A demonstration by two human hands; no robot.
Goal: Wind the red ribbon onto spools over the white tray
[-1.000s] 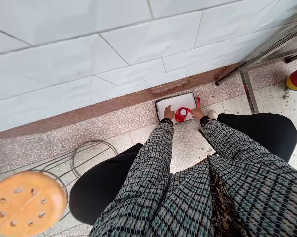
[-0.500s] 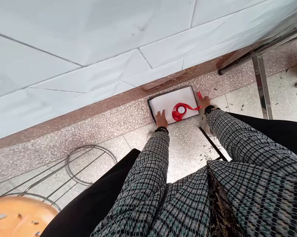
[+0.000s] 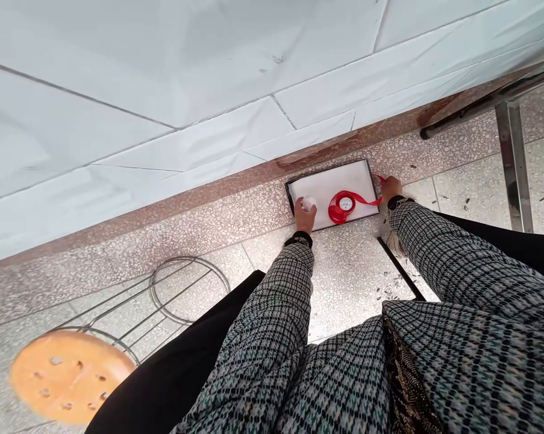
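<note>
A shallow white tray or box lid [image 3: 355, 173] with a dark rim lies on the floor against the wall. In it rests a spool of red ribbon [image 3: 338, 212] with a round white label; loose red ribbon runs from it to the right, over the rim. My right hand [image 3: 391, 187], just beyond the tray's right edge, is closed on the ribbon's end. At the tray's left side, my left hand [image 3: 304, 218] curls its fingers around a small, round, white object [image 3: 308, 202], whose kind I cannot make out.
A stool with an orange seat [image 3: 68, 377] and thin metal legs lies tipped on the left. Metal furniture legs [image 3: 513, 163] stand at the right. White wall tiles [image 3: 208, 132] rise behind the tray. Small dark bits are scattered on the speckled floor [image 3: 344, 277].
My left hand had spread fingers over the tray; now it grasps a white round object. My right hand still holds the ribbon. The whole view has shifted a little.
</note>
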